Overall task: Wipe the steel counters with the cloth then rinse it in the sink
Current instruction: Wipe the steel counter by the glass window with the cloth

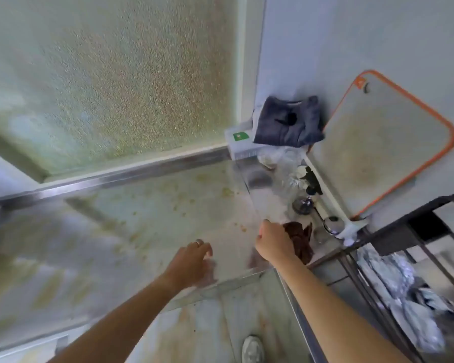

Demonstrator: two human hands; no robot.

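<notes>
A steel counter [147,205] with yellowish stains and crumbs runs below a frosted window. At its right end my right hand [273,241] is closed around a dark brown cloth [300,238], which hangs over the edge of the small sink area [262,195]. A chrome tap [303,204] stands just beyond the cloth. My left hand [192,263], with a ring on one finger, hovers low over the counter's front edge, fingers curled and spread, holding nothing.
A cutting board with an orange rim [380,145] leans on the right wall. A dark grey cloth [288,121] lies on a white box in the corner. A dark metal rack [404,244] with crumpled bags stands at right. A shoe [252,349] shows on the floor.
</notes>
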